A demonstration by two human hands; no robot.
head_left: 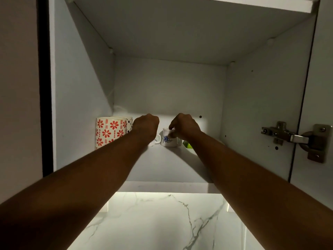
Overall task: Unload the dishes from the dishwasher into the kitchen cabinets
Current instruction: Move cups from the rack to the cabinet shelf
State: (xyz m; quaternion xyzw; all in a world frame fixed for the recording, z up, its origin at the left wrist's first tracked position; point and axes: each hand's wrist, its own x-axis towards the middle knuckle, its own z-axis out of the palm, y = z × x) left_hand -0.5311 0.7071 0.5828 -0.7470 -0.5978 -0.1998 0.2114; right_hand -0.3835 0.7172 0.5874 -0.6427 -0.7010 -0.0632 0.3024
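A: Dim overall. The brightest light is a strip glowing under the white cabinet shelf point(167, 186), washing the white grey-veined marble wall point(162, 222) below.

B: Inside, a pale patch lights the back panel; forearms read as dark shapes. Edges bow from the wide lens, and detail is soft.

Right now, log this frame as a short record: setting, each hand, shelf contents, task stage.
setting: open cabinet shelf, door hinge at right
left hand: curled over a white cup handle; grip hidden
right hand: pinches the rim of the blue-flowered cup
also on shelf: red-flowered mug at left, green item behind right wrist
stage: cups being set on the shelf
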